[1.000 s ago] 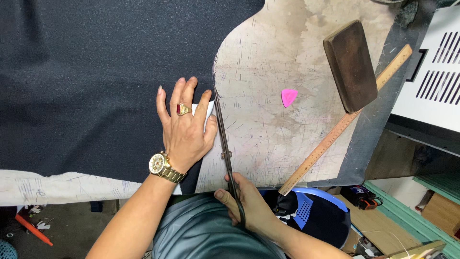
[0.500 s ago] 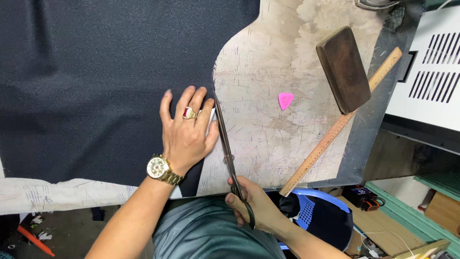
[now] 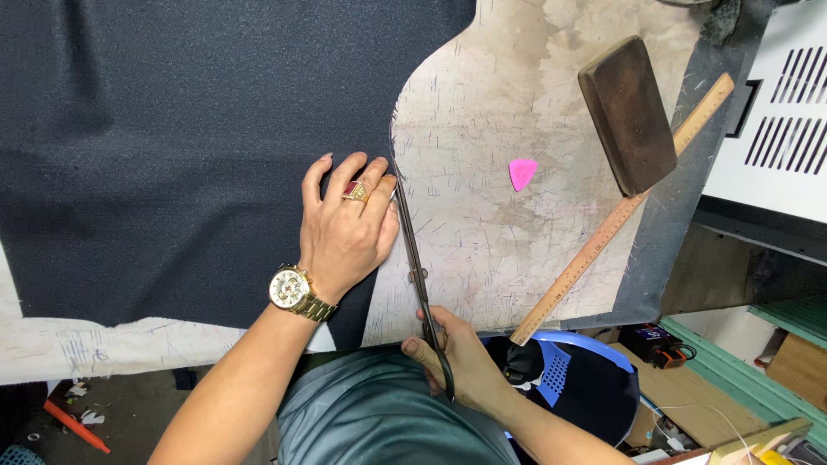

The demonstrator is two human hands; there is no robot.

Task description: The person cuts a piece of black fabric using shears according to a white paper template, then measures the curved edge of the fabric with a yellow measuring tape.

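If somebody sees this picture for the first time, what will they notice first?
The large dark fabric covers the left of the table, and the left hand, with a gold watch on its wrist, presses flat on its right edge. Beside that hand, the right hand holds long scissors along the cloth's edge. Farther right lie a pink chalk piece, a brown block and a wooden ruler.

Dark navy fabric, finely speckled; pink triangular chalk; dark brown block; pale scratched surface; gold watch.
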